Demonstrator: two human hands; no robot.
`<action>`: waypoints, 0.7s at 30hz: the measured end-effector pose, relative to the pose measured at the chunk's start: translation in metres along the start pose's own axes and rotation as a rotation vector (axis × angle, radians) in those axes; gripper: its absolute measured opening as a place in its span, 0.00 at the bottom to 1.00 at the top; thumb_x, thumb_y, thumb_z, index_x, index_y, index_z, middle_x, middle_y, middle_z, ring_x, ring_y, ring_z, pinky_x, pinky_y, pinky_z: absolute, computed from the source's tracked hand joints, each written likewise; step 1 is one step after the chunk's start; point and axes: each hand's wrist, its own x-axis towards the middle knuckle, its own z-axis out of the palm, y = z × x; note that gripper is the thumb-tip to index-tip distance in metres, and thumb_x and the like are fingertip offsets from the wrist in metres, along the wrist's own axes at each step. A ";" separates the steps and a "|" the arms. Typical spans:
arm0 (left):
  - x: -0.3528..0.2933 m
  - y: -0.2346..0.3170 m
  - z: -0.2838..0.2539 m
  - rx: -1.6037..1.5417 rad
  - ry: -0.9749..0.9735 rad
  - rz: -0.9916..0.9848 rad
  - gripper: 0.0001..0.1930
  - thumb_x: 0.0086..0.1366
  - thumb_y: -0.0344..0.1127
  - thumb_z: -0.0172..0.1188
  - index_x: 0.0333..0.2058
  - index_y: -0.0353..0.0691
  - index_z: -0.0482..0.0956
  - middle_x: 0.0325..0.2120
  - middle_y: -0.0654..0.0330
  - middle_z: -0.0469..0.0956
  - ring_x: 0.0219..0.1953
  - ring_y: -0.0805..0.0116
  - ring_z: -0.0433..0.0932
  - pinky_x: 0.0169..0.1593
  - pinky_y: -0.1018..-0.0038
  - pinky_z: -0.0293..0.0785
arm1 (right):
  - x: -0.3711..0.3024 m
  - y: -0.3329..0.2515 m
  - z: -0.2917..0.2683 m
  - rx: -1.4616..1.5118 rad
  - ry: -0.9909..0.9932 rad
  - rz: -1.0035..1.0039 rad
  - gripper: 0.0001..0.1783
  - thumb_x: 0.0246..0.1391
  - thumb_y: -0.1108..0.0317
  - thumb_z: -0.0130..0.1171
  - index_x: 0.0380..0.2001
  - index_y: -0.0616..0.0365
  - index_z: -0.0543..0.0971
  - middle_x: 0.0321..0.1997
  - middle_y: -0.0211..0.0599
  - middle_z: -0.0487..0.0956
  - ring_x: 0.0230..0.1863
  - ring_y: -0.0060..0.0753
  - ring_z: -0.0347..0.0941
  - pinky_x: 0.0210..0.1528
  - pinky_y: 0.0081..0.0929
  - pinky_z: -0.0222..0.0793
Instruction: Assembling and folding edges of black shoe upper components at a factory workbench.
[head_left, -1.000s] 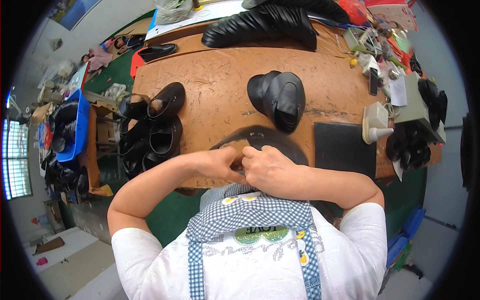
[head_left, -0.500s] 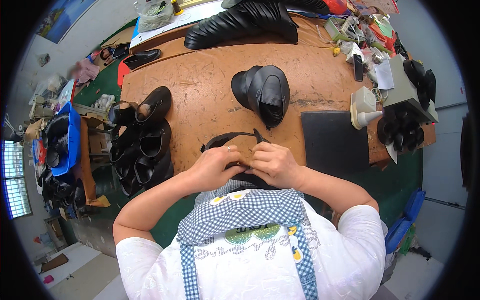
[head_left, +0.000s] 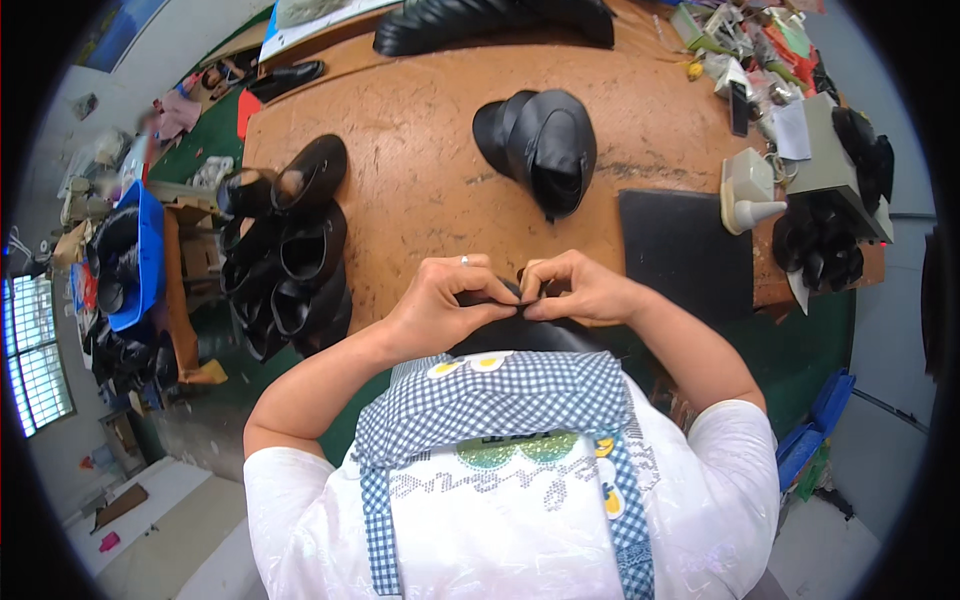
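At the table's near edge, both my hands pinch the edge of a black leather shoe upper (head_left: 530, 335) with thumbs and fingertips. My left hand (head_left: 440, 300), with a ring on one finger, grips it from the left. From the right, my right hand (head_left: 580, 288) holds the same edge, its fingertips close to the left ones. The upper hangs down in front of my checked apron, and my fingers hide part of it. Beyond my hands, a few nested black shoe uppers (head_left: 560, 140) lie on the wooden table (head_left: 420, 180).
Several black shoes (head_left: 312, 245) stand along the table's left side. On the right are a black mat (head_left: 685, 250), a white bottle with a nozzle (head_left: 755, 214) and a phone (head_left: 738, 108). A long row of black uppers (head_left: 490, 28) lies at the back. A blue basket (head_left: 148, 265) stands farther left.
My hands have risen slightly and shifted right with the upper. Its far curved edge, spread out before, is now folded in toward my fingers. The view has tilted lower.
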 end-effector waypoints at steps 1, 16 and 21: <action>-0.002 -0.002 0.001 -0.007 0.001 -0.027 0.06 0.50 0.22 0.67 0.30 0.35 0.83 0.21 0.61 0.73 0.23 0.69 0.72 0.27 0.74 0.68 | -0.001 -0.003 -0.001 0.018 -0.061 -0.007 0.09 0.51 0.69 0.66 0.34 0.61 0.80 0.35 0.27 0.77 0.36 0.16 0.68 0.36 0.19 0.63; -0.021 -0.015 0.004 0.206 -0.012 0.074 0.12 0.47 0.28 0.72 0.27 0.39 0.75 0.21 0.59 0.73 0.25 0.62 0.75 0.28 0.69 0.71 | 0.002 0.017 0.025 -0.524 0.238 -0.328 0.07 0.51 0.67 0.63 0.28 0.59 0.81 0.27 0.42 0.77 0.32 0.42 0.73 0.34 0.34 0.68; -0.017 -0.015 0.008 0.382 0.033 0.319 0.13 0.47 0.29 0.73 0.26 0.38 0.75 0.21 0.57 0.73 0.24 0.60 0.75 0.27 0.71 0.71 | 0.017 -0.013 0.028 -0.493 0.063 -0.148 0.08 0.54 0.68 0.62 0.34 0.62 0.82 0.27 0.40 0.77 0.30 0.37 0.73 0.35 0.30 0.67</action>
